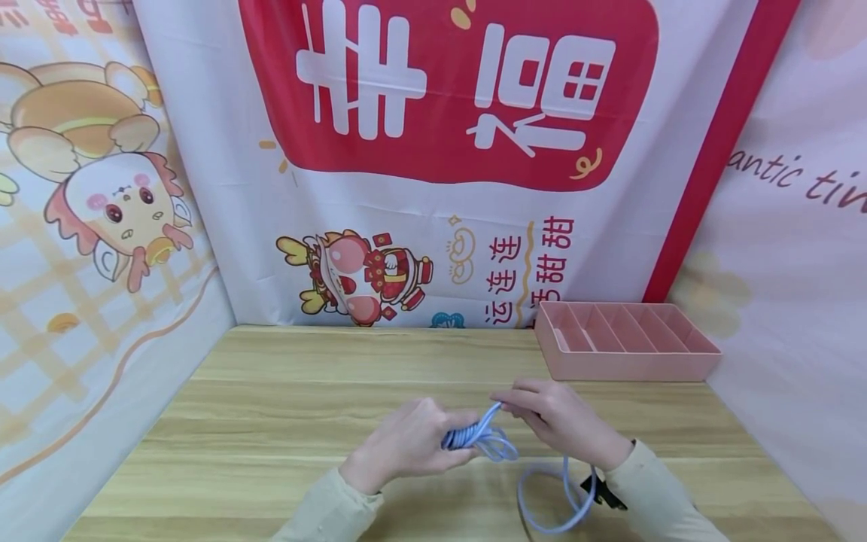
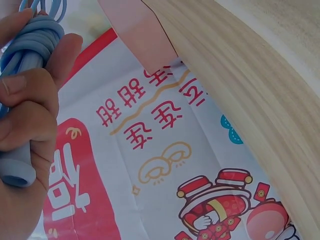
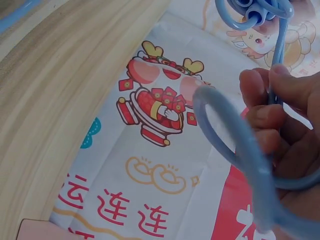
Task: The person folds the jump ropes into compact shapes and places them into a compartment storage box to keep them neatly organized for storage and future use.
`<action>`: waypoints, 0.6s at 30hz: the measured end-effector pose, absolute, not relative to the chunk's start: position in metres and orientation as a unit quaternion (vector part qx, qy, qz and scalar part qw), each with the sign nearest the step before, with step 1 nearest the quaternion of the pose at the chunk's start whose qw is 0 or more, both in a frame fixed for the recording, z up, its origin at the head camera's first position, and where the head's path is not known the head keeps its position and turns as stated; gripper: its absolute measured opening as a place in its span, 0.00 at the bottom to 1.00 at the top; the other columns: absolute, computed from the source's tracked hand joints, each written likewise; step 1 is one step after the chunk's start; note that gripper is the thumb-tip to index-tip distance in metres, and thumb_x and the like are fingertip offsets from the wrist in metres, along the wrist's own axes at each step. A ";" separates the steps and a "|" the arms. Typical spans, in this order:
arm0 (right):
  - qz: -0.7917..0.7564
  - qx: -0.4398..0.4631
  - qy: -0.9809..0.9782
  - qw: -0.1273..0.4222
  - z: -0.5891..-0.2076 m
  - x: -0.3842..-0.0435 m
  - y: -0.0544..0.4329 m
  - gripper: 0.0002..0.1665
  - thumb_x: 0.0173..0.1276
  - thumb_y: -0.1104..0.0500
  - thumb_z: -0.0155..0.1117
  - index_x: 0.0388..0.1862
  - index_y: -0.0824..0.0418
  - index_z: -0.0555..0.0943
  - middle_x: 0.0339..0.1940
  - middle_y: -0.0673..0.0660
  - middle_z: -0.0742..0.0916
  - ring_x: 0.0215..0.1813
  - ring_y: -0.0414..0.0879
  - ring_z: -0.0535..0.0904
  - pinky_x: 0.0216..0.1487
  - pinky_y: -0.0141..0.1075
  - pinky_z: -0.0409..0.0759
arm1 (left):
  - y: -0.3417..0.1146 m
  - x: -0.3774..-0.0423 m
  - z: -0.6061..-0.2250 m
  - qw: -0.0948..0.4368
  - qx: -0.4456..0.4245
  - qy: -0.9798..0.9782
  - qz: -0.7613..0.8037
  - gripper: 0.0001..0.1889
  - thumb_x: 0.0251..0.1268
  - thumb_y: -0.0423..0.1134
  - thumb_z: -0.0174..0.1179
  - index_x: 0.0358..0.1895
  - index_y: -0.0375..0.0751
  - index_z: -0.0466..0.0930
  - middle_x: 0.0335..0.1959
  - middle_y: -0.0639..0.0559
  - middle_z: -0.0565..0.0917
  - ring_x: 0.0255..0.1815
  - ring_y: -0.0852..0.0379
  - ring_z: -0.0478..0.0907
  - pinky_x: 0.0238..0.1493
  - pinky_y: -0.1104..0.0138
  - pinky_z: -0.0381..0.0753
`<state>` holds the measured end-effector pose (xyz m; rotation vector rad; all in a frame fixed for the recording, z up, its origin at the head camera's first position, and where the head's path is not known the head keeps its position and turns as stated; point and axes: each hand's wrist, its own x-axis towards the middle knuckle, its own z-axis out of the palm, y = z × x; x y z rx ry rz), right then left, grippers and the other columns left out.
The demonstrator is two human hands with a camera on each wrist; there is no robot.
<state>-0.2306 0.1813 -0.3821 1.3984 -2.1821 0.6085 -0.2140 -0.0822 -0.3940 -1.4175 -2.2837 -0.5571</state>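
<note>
1. The left hand (image 1: 412, 443) clamps around the wound part of the cord (image 1: 463, 436), above the surface (image 1: 271, 406).
2. The right hand (image 1: 561, 423) pinches the cord near the left hand; a loop of cord hangs below.
3. The box (image 1: 630, 368) rests at the surface's far right.

Dressed in a pale cream left sleeve (image 1: 332, 516) and a matching right sleeve (image 1: 660, 497), plain and long, down to the wrists. Cut loosely around the forearms, with soft creases by the left cuff (image 1: 362, 497). Touched with a sliver of black (image 1: 633, 443) at the edge of the right cuff (image 1: 625, 463), too small to make out. Bare from the cuffs on, down to fingers (image 2: 32, 92) with short, rounded nails (image 2: 14, 84).
</note>
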 end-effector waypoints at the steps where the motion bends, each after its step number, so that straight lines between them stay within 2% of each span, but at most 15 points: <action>1: 0.224 0.507 -0.799 0.234 -0.382 -0.230 0.181 0.13 0.69 0.66 0.64 0.52 0.62 0.84 0.36 0.48 0.84 0.33 0.34 0.77 0.33 0.25 0.77 | -0.082 -0.214 -0.394 0.200 -0.507 -0.814 -0.201 0.09 0.60 0.48 0.68 0.37 0.52 0.80 0.15 0.68 0.65 0.14 0.75 0.58 0.13 0.81 0.55; 5: 0.234 0.493 -0.810 0.213 -0.381 -0.229 0.181 0.14 0.67 0.68 0.66 0.51 0.60 0.83 0.38 0.48 0.86 0.35 0.34 0.80 0.36 0.28 0.80 | -0.080 -0.212 -0.395 0.205 -0.514 -0.804 -0.217 0.09 0.60 0.49 0.68 0.35 0.51 0.81 0.15 0.69 0.65 0.13 0.76 0.58 0.14 0.82 0.55; 10: 0.217 0.495 -0.813 0.217 -0.381 -0.228 0.181 0.20 0.61 0.73 0.69 0.52 0.60 0.83 0.34 0.47 0.84 0.30 0.33 0.77 0.32 0.25 0.78 | -0.078 -0.210 -0.394 0.192 -0.525 -0.793 -0.243 0.10 0.61 0.49 0.69 0.35 0.48 0.82 0.15 0.68 0.67 0.13 0.78 0.58 0.14 0.83 0.57; 14: 0.185 0.497 -0.816 0.229 -0.383 -0.228 0.179 0.25 0.56 0.75 0.71 0.53 0.60 0.84 0.34 0.48 0.83 0.29 0.35 0.78 0.31 0.25 0.78 | -0.077 -0.209 -0.393 0.190 -0.524 -0.790 -0.255 0.11 0.61 0.48 0.69 0.40 0.45 0.84 0.17 0.67 0.69 0.14 0.78 0.60 0.14 0.84 0.59; 18: 0.166 0.493 -0.821 0.235 -0.387 -0.227 0.178 0.26 0.55 0.73 0.72 0.53 0.59 0.83 0.36 0.50 0.83 0.31 0.38 0.79 0.33 0.28 0.80 | -0.077 -0.209 -0.392 0.202 -0.519 -0.789 -0.259 0.16 0.61 0.47 0.69 0.47 0.42 0.85 0.18 0.65 0.72 0.15 0.77 0.61 0.15 0.84 0.59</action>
